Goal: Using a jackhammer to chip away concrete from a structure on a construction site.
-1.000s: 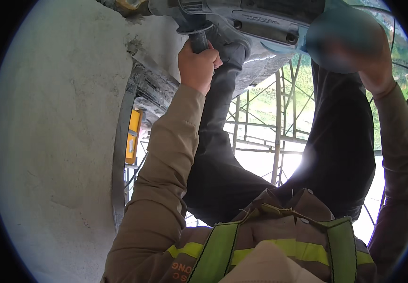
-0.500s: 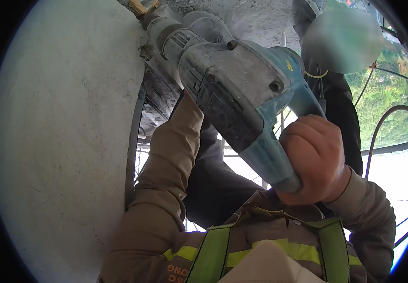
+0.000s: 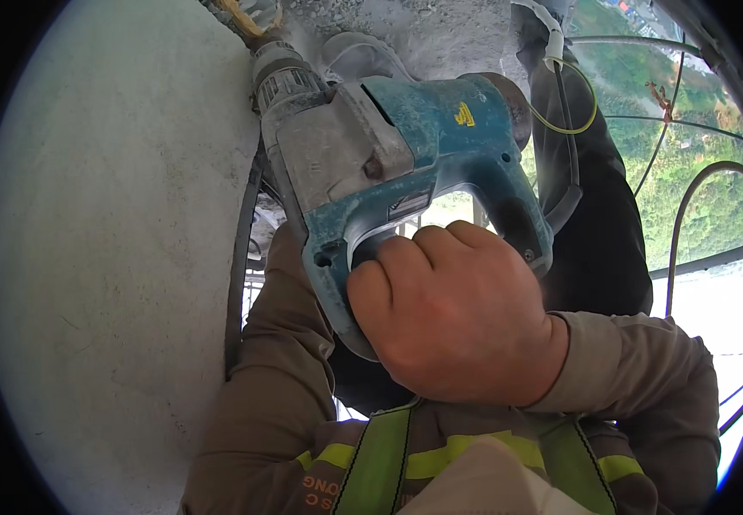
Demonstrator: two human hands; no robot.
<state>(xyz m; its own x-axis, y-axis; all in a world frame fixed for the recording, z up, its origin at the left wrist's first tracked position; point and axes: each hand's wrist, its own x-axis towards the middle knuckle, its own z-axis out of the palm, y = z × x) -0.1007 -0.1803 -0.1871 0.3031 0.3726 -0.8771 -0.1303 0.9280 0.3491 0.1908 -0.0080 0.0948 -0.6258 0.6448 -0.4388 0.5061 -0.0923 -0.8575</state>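
Observation:
A dusty teal and grey rotary hammer drill (image 3: 466,129) fills the upper middle, its chuck end pointing to the upper left beside the pale wall. My right hand (image 3: 457,318) is closed around its D-shaped rear handle, knuckles facing up. The left forearm (image 3: 281,335), in a brown sleeve, reaches up along the wall and passes under the tool. My left hand is hidden behind the drill body, so its grip does not show. From the handle end, a dark power cord (image 3: 570,129) runs upward.
A large pale, smooth wall (image 3: 122,257) takes up the left side. Rough grey rubble (image 3: 466,34) and a dusty boot (image 3: 363,56) lie beyond the drill. A torn yellowish piece (image 3: 242,17) sits near the chuck. Metal bars and a curved hose (image 3: 689,215) stand at the right, with greenery below.
The drill has rolled and swung, so its teal side now shows. My right hand has moved left with the handle. The blurred round patch at upper right is gone; the cord shows more fully.

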